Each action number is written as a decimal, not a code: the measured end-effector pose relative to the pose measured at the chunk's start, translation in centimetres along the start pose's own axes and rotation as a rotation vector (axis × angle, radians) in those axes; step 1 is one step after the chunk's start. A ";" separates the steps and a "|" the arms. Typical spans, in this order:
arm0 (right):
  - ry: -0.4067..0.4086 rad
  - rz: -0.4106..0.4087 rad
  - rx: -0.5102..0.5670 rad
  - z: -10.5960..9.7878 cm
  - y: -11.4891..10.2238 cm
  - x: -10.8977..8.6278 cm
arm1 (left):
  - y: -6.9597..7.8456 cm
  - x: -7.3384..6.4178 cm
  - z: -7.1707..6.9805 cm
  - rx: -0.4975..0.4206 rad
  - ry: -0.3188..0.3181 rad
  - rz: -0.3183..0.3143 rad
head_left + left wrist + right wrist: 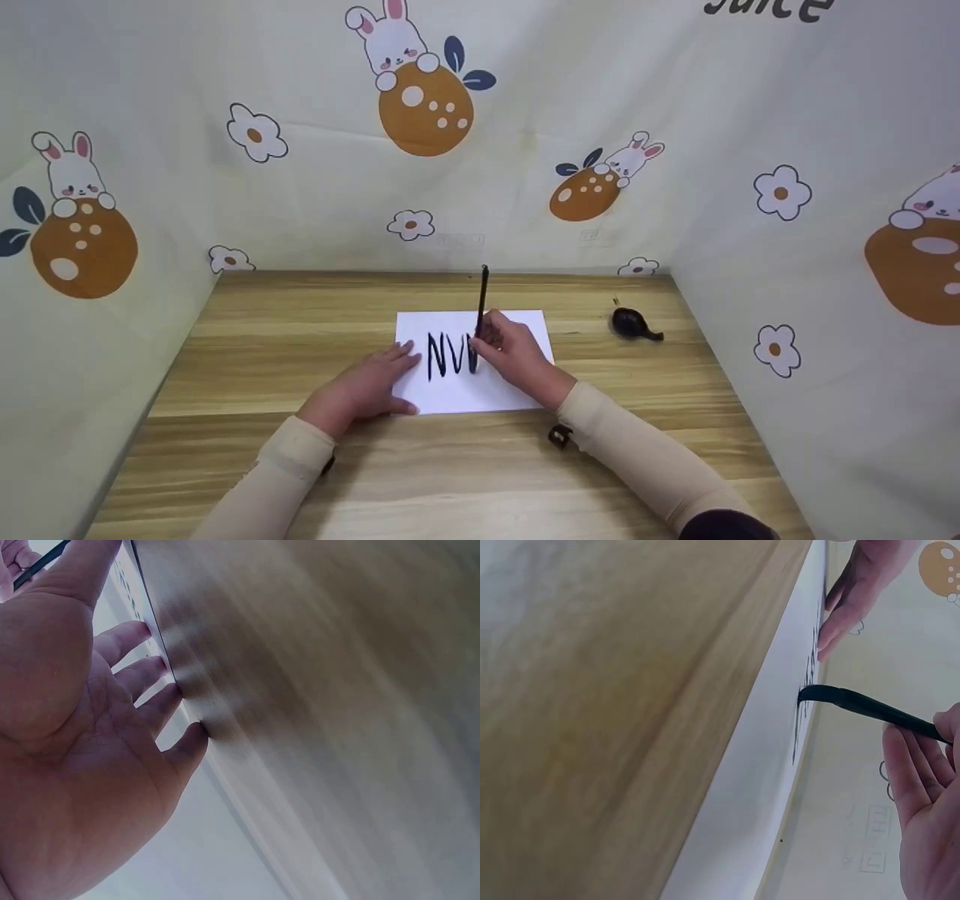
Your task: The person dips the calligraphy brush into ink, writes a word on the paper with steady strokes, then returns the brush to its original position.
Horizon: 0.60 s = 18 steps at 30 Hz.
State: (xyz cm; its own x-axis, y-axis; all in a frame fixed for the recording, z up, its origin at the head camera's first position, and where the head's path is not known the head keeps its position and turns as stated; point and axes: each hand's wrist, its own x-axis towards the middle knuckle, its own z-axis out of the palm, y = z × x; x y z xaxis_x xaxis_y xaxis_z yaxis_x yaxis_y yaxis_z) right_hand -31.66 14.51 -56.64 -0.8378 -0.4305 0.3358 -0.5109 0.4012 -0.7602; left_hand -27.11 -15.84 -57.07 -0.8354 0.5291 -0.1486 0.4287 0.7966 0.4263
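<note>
A white sheet of paper lies on the table, with tall black zigzag strokes like letters across its middle. My right hand pinches a slim dark writing brush between thumb and fingers, handle nearly upright. In the right wrist view the brush's dark tip bends against the paper at the strokes. My left hand rests with spread fingers on the paper's left edge. The left wrist view shows its fingertips at the sheet's edge.
A small black gourd-shaped dish with a narrow end sits right of the paper. Cloth walls printed with rabbits, oranges and flowers enclose the wooden table at the back and both sides.
</note>
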 end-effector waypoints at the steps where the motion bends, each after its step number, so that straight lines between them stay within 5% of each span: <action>1: -0.003 0.005 0.006 0.0 0.0 0.0 | 0.0 0.0 0.0 0.000 0.002 0.002; 18: 0.074 -0.001 0.118 -1.6 -0.6 0.2 | 0.0 -0.1 0.1 0.008 0.000 -0.020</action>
State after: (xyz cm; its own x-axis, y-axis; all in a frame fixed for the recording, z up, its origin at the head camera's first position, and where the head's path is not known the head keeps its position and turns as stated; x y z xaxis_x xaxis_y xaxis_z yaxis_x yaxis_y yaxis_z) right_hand -31.85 15.46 -55.18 -0.8515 -0.3684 0.3732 -0.4890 0.3010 -0.8187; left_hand -27.01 -15.82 -57.19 -0.8436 0.5134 -0.1572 0.4150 0.8092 0.4158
